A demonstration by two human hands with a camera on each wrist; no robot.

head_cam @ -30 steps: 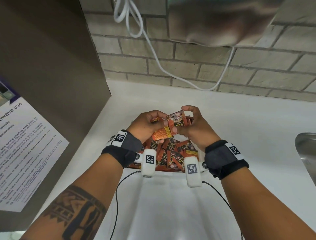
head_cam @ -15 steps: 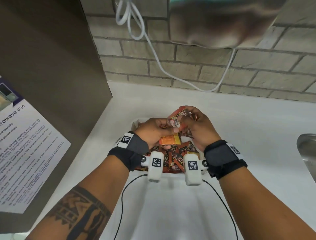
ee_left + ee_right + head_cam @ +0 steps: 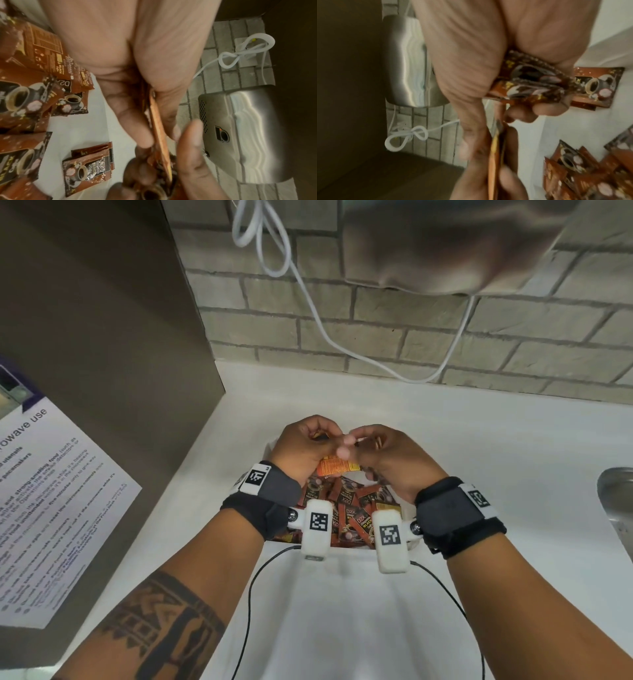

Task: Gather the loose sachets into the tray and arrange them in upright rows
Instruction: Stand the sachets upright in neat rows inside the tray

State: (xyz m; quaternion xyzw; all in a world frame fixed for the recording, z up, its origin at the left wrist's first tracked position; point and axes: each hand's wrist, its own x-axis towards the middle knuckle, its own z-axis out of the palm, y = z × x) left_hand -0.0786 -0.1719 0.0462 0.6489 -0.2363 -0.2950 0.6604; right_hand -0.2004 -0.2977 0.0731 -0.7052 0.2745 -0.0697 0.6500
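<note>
A white tray [image 3: 268, 451] on the counter holds several brown-orange coffee sachets [image 3: 347, 501] lying loose and jumbled. Both hands hover together over its far end. My left hand [image 3: 323, 440] pinches an orange sachet [image 3: 337, 468], which the left wrist view shows edge-on as a thin sachet [image 3: 159, 129] between thumb and fingers. My right hand [image 3: 358, 444] curls round a small bunch of sachets [image 3: 530, 83] in its palm, its fingertips touching the left hand's sachet [image 3: 494, 155]. More sachets [image 3: 85, 166] lie flat on the tray floor.
A steel hand dryer [image 3: 240, 128] hangs on the brick wall above, with a white cable [image 3: 308, 302] looping down. A brown cabinet side [image 3: 102, 354] with a paper notice [image 3: 51, 501] stands left. A metal sink rim [image 3: 616, 498] is at the right edge.
The hands have drawn closer together, and the sachets held up between them are now mostly hidden by the fingers. The orange sachet has dropped lower under the left hand.
</note>
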